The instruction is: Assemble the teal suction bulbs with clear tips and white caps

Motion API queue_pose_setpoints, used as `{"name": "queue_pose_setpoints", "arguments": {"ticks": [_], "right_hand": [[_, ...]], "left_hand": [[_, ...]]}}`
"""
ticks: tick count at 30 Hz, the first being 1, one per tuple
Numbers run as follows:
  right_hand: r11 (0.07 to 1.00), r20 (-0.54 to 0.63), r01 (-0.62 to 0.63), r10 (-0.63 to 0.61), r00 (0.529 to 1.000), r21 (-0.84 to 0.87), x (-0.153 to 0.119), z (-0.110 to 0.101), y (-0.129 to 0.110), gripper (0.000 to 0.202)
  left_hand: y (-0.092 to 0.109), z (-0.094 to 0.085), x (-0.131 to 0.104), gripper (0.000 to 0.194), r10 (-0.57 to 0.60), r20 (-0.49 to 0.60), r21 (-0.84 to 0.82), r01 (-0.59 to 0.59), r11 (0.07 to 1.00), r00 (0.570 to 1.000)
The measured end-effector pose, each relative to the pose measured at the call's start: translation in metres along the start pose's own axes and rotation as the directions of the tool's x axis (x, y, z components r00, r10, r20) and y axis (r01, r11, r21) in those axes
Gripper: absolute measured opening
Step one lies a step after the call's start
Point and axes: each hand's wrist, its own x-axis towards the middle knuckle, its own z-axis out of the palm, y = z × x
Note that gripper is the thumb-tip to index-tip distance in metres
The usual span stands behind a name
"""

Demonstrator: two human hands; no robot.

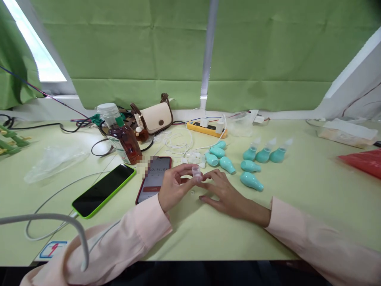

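Around me: dark phone in a red case (163, 169), timer showing, right behind my left wrist; black-screened phone in a bright green case (104, 190) further left. Amber glass bottle with white cap (126, 145) behind the phones. Thick grey cable (44, 217) loops over my left sleeve. Ahead: small clear plastic pieces (195, 155), yellow power strip (195, 127), four glossy teal bulb-shaped pieces (227, 165) lying bunched. Right of those, two more teal ones lying, three upright with clear tips.

Left hand (175, 188): thumb and fingers pinching a small translucent plastic cup (196, 173), above the table. Right hand (228, 194): loosely spread, thumb apart, fingertips at cup's lower right; can't tell if they grip.

Pale green tabletop (309, 178): front edge under my forearms. Widest room right of the teal pieces, up to the red plastic sheet (363, 162).
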Motion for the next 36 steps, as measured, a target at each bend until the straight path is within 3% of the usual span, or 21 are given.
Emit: {"name": "queue_pose_setpoints", "arguments": {"ticks": [4, 6, 12, 18, 23, 26, 30, 36], "right_hand": [[0.977, 0.006, -0.102, 0.104, 0.995, -0.187, 0.004, 0.002, 0.006, 0.033], [0.962, -0.013, -0.138, 0.139, 0.990, -0.237, 0.004, 0.002, 0.014, 0.032], [0.971, -0.018, -0.089, 0.087, 0.996, -0.220, 0.001, 0.006, 0.027, 0.021], [0.993, -0.092, -0.079, 0.071, 0.993, -0.084, -0.001, 0.008, 0.025, 0.018], [0.996, -0.019, -0.061, 0.062, 0.998, 0.058, -0.003, 0.005, 0.019, 0.018], [0.987, 0.026, -0.098, 0.095, 0.995, 0.126, -0.002, 0.001, 0.016, 0.017], [0.985, -0.036, -0.128, 0.132, 0.991, 0.115, -0.002, 0.002, 0.017, 0.016], [0.993, -0.065, -0.118, 0.120, 0.991, 0.028, -0.001, 0.004, 0.021, 0.018]], "left_hand": [[-0.003, 0.002, -0.010, 0.027, 0.032, -0.136, 0.083, -0.020, 0.996, 0.990], [-0.006, 0.004, -0.020, 0.027, 0.020, -0.149, 0.115, -0.003, 0.993, 0.989], [-0.017, 0.005, -0.045, 0.027, 0.084, 0.126, 0.235, -0.112, 0.965, 0.988], [-0.015, 0.010, -0.045, 0.027, -0.052, 0.075, 0.280, 0.029, 0.960, 0.996], [-0.011, 0.012, -0.048, 0.034, 0.039, 0.212, 0.398, -0.123, 0.909, 0.976], [-0.011, 0.010, -0.049, 0.033, 0.077, 0.141, 0.407, -0.129, 0.904, 0.987], [-0.013, 0.008, -0.050, 0.025, 0.101, 0.032, 0.377, -0.106, 0.920, 0.994], [-0.014, 0.008, -0.048, 0.013, -0.073, 0.000, 0.335, 0.069, 0.940, 0.997]]}}
